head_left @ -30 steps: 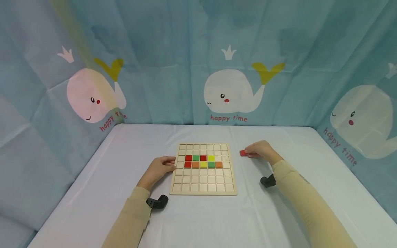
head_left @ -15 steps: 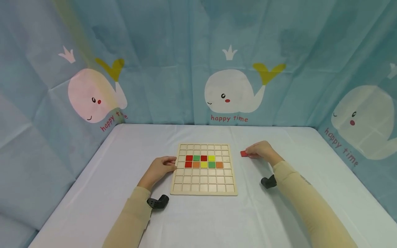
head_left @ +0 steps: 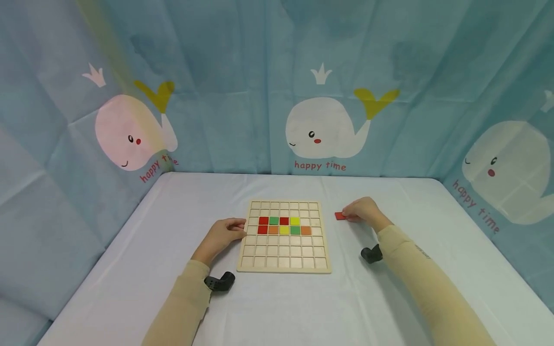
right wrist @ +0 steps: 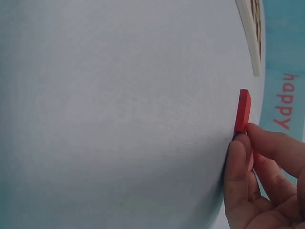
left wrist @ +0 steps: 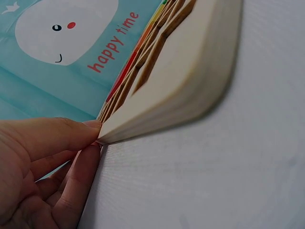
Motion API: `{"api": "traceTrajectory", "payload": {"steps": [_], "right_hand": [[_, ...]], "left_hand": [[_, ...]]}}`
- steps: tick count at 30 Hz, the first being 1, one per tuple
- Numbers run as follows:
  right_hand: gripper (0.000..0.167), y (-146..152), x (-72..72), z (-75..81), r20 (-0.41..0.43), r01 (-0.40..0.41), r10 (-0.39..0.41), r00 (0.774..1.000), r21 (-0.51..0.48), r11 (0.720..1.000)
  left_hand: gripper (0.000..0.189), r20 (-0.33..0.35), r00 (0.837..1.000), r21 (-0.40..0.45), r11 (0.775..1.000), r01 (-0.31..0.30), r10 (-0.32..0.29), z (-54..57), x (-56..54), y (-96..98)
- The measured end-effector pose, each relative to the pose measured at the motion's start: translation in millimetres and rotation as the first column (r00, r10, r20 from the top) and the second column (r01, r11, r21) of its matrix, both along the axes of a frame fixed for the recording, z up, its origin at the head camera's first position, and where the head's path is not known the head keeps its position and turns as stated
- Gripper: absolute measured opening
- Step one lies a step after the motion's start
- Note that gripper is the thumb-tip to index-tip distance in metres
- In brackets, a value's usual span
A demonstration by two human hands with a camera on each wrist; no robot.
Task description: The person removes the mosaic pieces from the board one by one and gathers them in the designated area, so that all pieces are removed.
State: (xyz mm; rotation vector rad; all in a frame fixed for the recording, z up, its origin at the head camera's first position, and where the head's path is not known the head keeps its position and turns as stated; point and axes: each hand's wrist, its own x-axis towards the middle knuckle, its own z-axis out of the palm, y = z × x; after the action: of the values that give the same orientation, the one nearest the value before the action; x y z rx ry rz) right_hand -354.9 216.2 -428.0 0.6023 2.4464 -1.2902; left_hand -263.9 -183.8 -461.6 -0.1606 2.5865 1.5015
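A square wooden grid board (head_left: 283, 270) lies on the white table, with red, green, yellow and orange square tiles in two of its rows. My left hand (head_left: 220, 239) is at the board's left edge, thumb and fingertips touching it. In the left wrist view the thumb (left wrist: 62, 136) meets the board's edge (left wrist: 190, 95), with the other fingers loosely bent below. To the right of the board, my right hand (head_left: 362, 211) pinches a red tile (head_left: 339, 216) between thumb and fingers. In the right wrist view the red tile (right wrist: 243, 110) sticks out past the fingertips; more red shows between the fingers.
The white-covered table (head_left: 277, 307) surrounds the board. A blue curtain (head_left: 225, 134) printed with whales stands behind it and along both sides. A black wrist camera (head_left: 220, 282) sits on the left wrist, another black camera (head_left: 372, 253) on the right.
My right hand and the red tile have shifted very slightly toward me. The left hand and the board stay in place.
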Motion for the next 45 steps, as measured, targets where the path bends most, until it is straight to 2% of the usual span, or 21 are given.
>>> {"api": "traceTrajectory", "payload": {"steps": [13,19,22,24,28,32,35,41,45], "right_hand": [[0.039,-5,-1.1,-1.0,0.001,0.044,-0.044,0.999,0.022,0.999],[0.049,-3,-4.1,3.6,0.025,0.068,-0.067,0.997,-0.056,0.996],[0.05,-3,1.5,7.3,0.007,0.115,-0.115,0.993,-0.12,0.986],[0.049,-6,8.4,10.1,-0.026,0.117,-0.123,0.992,-0.155,0.981],[0.045,-16,23.3,14.8,-0.129,0.043,-0.072,0.989,-0.214,0.976],[0.041,-27,33.5,17.5,-0.209,-0.052,0.005,0.978,-0.219,0.974],[0.04,-35,36.8,18.5,-0.228,-0.096,0.05,0.972,-0.197,0.976],[0.036,-48,41.0,19.3,-0.216,-0.111,0.073,0.974,-0.17,0.979],[0.036,-57,43.4,16.5,-0.216,-0.147,0.099,0.971,-0.214,0.966]], "left_hand": [[0.045,-0.005,1.0,0.01,1.0,-0.005,0.005,-2.4,0.4,-1.2],[0.045,-0.012,1.0,0.013,1.0,-0.015,0.016,-2.2,-2.4,-2.3],[0.046,-0.003,1.0,0.012,1.0,-0.012,0.012,-1.7,-2.0,-2.7],[0.046,0.001,1.0,0.009,1.0,-0.011,0.011,-1.4,-1.0,-3.5],[0.045,-0.011,1.0,0.003,1.0,-0.015,0.015,-0.5,0.8,-4.7],[0.046,-0.013,1.0,0.011,1.0,-0.005,0.005,0.4,1.6,-3.9],[0.046,-0.013,1.0,0.02,1.0,-0.003,0.003,0.2,1.2,-3.5],[0.047,-0.03,0.999,0.051,0.999,0.018,-0.016,-1.7,-0.1,-1.9],[0.047,-0.021,1.0,0.045,0.999,0.008,-0.007,-3.4,0.9,-2.4]]}}
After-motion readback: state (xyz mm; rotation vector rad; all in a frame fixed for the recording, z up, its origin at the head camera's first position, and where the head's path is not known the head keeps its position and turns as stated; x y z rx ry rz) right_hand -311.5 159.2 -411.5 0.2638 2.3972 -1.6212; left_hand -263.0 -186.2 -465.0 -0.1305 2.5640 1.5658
